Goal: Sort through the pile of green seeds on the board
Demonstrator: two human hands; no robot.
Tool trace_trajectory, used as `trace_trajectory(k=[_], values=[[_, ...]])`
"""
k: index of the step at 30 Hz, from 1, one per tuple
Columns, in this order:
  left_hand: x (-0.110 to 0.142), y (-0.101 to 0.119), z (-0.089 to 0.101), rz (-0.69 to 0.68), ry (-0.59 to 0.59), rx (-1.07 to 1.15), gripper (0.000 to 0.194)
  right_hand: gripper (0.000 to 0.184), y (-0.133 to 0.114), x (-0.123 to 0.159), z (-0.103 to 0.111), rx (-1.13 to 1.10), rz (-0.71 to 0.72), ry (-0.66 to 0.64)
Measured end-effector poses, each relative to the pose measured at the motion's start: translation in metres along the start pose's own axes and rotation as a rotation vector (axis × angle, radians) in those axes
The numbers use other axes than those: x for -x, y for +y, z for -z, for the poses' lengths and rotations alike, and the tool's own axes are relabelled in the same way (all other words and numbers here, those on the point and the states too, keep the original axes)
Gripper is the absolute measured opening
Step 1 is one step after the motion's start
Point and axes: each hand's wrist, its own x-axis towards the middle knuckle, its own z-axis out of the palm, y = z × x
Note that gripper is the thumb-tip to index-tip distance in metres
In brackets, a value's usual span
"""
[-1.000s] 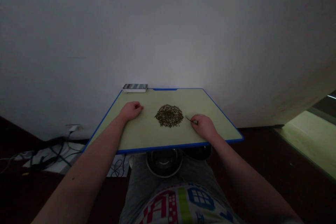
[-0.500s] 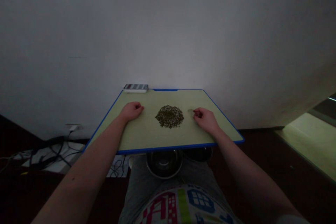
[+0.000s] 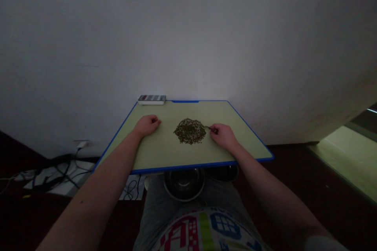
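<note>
A loose heap of small greenish-brown beans (image 3: 190, 131) lies near the middle of a pale board (image 3: 165, 153) with a blue rim. To its right, my right hand (image 3: 224, 135) pinches the handle of a small spoon (image 3: 207, 127). The spoon's tip reaches the heap's right edge, and most of the handle is hidden in my fingers. Left of the heap, my left hand (image 3: 147, 124) rests on the board with its fingers curled closed. Nothing shows in it, and it stays apart from the beans.
A phone-like device (image 3: 152, 99) on a white base stands at the board's far left corner, by the wall (image 3: 188, 39). Below the near edge, a metal bowl (image 3: 184, 194) and a second dark bowl (image 3: 224, 172) sit by my lap. Cables (image 3: 66, 168) lie at the left.
My right hand has moved left with the spoon, bringing its tip to the edge of the beans. My left hand has stayed in place.
</note>
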Motion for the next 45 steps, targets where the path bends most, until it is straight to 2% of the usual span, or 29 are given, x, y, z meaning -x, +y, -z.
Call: trace_trajectory(k=[13, 20, 26, 34, 38, 41, 45], values=[[0.0, 0.001, 0.0, 0.008, 0.0, 0.006, 0.036, 0.018, 0.025, -0.016, -0.005, 0.026, -0.151, 0.107], [0.0, 0.001, 0.0, 0.014, 0.004, 0.005, 0.035, 0.015, 0.014, -0.023, -0.014, -0.015, -0.061, 0.042], [0.001, 0.001, 0.0, 0.006, 0.001, 0.014, 0.035, 0.014, 0.015, -0.038, -0.018, 0.043, -0.104, 0.07], [0.0, 0.001, 0.0, 0.017, -0.005, 0.021, 0.035, 0.016, 0.036, -0.035, -0.011, 0.043, -0.254, 0.132], [0.0, 0.0, -0.001, 0.023, 0.001, 0.036, 0.034, 0.017, 0.049, -0.04, 0.004, -0.017, -0.281, 0.168], [0.0, 0.0, -0.001, 0.024, -0.005, 0.03, 0.034, 0.021, 0.064, -0.056, 0.021, -0.024, -0.228, 0.176], [0.001, 0.001, 0.0, 0.02, -0.006, 0.003, 0.034, 0.02, 0.076, -0.081, 0.032, 0.107, -0.022, 0.045]])
